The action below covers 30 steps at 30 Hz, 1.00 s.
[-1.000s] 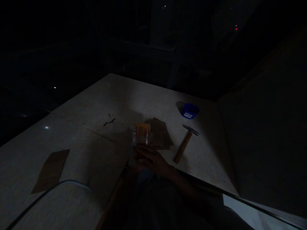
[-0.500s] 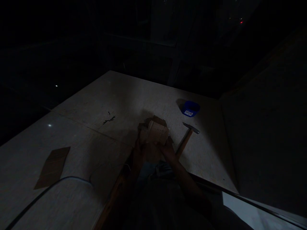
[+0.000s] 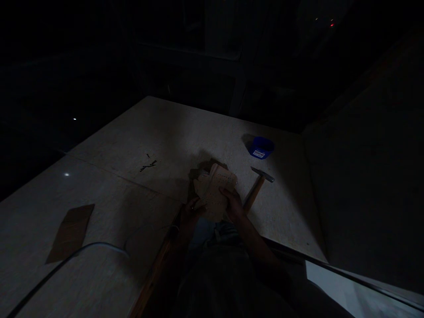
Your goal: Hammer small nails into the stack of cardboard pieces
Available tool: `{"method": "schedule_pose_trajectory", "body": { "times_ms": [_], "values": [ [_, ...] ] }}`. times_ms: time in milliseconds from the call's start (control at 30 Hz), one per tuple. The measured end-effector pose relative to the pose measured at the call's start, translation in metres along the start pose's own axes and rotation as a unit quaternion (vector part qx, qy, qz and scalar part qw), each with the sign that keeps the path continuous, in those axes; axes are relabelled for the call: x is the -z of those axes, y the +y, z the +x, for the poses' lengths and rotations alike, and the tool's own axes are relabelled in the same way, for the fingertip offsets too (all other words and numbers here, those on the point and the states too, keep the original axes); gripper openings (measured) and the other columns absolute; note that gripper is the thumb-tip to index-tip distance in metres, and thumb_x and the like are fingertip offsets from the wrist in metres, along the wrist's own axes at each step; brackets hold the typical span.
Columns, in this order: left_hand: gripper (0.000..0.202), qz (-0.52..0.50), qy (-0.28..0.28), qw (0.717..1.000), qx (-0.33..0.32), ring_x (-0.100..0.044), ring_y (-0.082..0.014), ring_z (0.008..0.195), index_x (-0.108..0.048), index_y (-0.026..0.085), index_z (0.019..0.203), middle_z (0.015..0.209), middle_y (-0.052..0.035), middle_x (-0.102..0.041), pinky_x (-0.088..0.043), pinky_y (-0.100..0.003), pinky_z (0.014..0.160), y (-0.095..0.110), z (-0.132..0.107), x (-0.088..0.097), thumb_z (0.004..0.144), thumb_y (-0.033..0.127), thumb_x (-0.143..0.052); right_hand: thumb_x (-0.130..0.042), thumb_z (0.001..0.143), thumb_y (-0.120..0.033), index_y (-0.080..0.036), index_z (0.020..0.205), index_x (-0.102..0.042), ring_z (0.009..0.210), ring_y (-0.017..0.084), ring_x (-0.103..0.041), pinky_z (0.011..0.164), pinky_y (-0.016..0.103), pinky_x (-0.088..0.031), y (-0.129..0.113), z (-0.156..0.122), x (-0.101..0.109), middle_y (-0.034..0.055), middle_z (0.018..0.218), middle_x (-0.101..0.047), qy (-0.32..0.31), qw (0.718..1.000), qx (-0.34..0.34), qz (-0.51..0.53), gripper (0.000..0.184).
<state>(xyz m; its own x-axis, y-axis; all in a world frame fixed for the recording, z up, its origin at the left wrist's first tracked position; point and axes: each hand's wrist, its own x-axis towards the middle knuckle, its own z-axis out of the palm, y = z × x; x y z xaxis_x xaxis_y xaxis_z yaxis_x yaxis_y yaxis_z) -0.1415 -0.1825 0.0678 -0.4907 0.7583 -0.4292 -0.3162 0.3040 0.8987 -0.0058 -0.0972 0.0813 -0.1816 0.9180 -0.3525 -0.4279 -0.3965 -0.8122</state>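
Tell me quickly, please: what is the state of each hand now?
Left hand: fingers closed on the lower left edge of the pale dotted sheet.
Right hand: fingers closed on the same sheet, at its lower right edge.

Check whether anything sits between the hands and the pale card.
Nothing visible does. The left hand and the right hand both grip the pale card directly at its near edge. The hammer lies just right of it and the blue tub beyond, neither between hands and card.
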Motion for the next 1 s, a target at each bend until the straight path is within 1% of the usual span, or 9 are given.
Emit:
{"method": "schedule_pose_trajectory", "body": {
  "times_ms": [100, 200, 333, 400, 467, 633, 767, 867, 1000],
  "values": [
    [0.053, -0.004, 0.030, 0.999, -0.011, -0.070, -0.0284, 0.099, -0.073, 0.018, 0.102, 0.101, -0.0078, -0.076, -0.056, -0.035, 0.081, 0.001, -0.001, 0.002, 0.053, 0.035, -0.088, -0.080, 0.065, -0.042, -0.020, 0.099, -0.069, 0.106, 0.031, -0.069, 0.081, 0.041, -0.060, 0.001, 0.003, 0.002, 0.0086, 0.099, -0.077, -0.008, 1.000, -0.011, -0.002, 0.042],
    [0.051, -0.016, 0.043, 0.999, -0.027, -0.070, -0.0276, 0.098, -0.073, 0.018, 0.104, 0.101, -0.0084, -0.076, -0.055, -0.035, 0.081, 0.006, -0.001, 0.005, 0.059, 0.040, -0.086, -0.080, 0.066, -0.044, -0.020, 0.097, -0.068, 0.102, 0.031, -0.071, 0.078, 0.041, -0.061, 0.000, 0.004, 0.007, 0.0087, 0.098, -0.077, -0.028, 0.999, -0.028, -0.012, 0.041],
    [0.051, -0.038, 0.053, 0.997, -0.035, -0.071, -0.0244, 0.091, -0.073, 0.017, 0.107, 0.102, -0.0086, -0.076, -0.054, -0.031, 0.074, 0.015, 0.000, 0.009, 0.066, 0.047, -0.081, -0.084, 0.064, -0.038, -0.021, 0.096, -0.070, 0.088, 0.027, -0.074, 0.064, 0.035, -0.061, -0.004, 0.006, 0.018, 0.0067, 0.097, -0.077, -0.041, 0.998, -0.053, 0.002, 0.039],
    [0.049, -0.074, 0.054, 0.995, -0.036, -0.070, -0.0226, 0.090, -0.073, 0.017, 0.104, 0.100, -0.0075, -0.076, -0.053, -0.029, 0.073, 0.018, 0.002, 0.011, 0.066, 0.048, -0.081, -0.086, 0.063, -0.037, -0.020, 0.094, -0.071, 0.078, 0.024, -0.073, 0.057, 0.030, -0.060, -0.007, 0.007, 0.024, 0.0058, 0.093, -0.077, -0.047, 0.997, -0.064, 0.004, 0.038],
    [0.047, -0.128, 0.053, 0.990, -0.036, -0.070, -0.0206, 0.088, -0.073, 0.018, 0.099, 0.097, -0.0059, -0.076, -0.052, -0.027, 0.072, 0.019, 0.005, 0.012, 0.064, 0.048, -0.083, -0.087, 0.062, -0.035, -0.019, 0.093, -0.071, 0.072, 0.021, -0.072, 0.055, 0.028, -0.060, -0.009, 0.008, 0.031, 0.0056, 0.091, -0.077, -0.051, 0.996, -0.069, 0.000, 0.038],
    [0.051, -0.196, 0.065, 0.978, -0.027, -0.069, -0.0172, 0.079, -0.071, 0.017, 0.094, 0.087, -0.0042, -0.074, -0.050, -0.025, 0.068, 0.017, 0.011, 0.012, 0.056, 0.047, -0.089, -0.091, 0.058, -0.030, -0.018, 0.090, -0.071, 0.074, 0.021, -0.073, 0.058, 0.028, -0.062, -0.010, 0.009, 0.043, 0.0053, 0.092, -0.077, -0.040, 0.997, -0.070, -0.002, 0.040],
    [0.053, -0.224, 0.050, 0.973, -0.011, -0.070, -0.0192, 0.084, -0.071, 0.016, 0.096, 0.094, -0.0082, -0.076, -0.052, -0.027, 0.072, 0.017, 0.010, 0.011, 0.052, 0.036, -0.093, -0.092, 0.058, -0.029, -0.018, 0.087, -0.071, 0.072, 0.019, -0.073, 0.061, 0.027, -0.063, -0.008, 0.006, 0.045, 0.0032, 0.086, -0.077, -0.029, 0.997, -0.066, 0.009, 0.037],
    [0.053, -0.224, 0.052, 0.973, -0.007, -0.071, -0.0203, 0.087, -0.071, 0.017, 0.099, 0.098, -0.0090, -0.076, -0.052, -0.028, 0.073, 0.016, 0.010, 0.012, 0.053, 0.032, -0.092, -0.092, 0.058, -0.028, -0.019, 0.086, -0.071, 0.072, 0.019, -0.073, 0.062, 0.028, -0.063, -0.005, 0.004, 0.044, 0.0027, 0.085, -0.077, -0.025, 0.997, -0.065, 0.014, 0.036],
    [0.051, -0.203, 0.083, 0.976, -0.003, -0.070, -0.0196, 0.083, -0.071, 0.017, 0.098, 0.092, -0.0065, -0.076, -0.051, -0.028, 0.070, 0.013, 0.013, 0.015, 0.053, 0.031, -0.091, -0.093, 0.057, -0.028, -0.019, 0.087, -0.070, 0.077, 0.020, -0.073, 0.064, 0.028, -0.064, -0.001, 0.003, 0.043, 0.0025, 0.089, -0.076, -0.026, 0.997, -0.068, 0.017, 0.038]
  ]
}}
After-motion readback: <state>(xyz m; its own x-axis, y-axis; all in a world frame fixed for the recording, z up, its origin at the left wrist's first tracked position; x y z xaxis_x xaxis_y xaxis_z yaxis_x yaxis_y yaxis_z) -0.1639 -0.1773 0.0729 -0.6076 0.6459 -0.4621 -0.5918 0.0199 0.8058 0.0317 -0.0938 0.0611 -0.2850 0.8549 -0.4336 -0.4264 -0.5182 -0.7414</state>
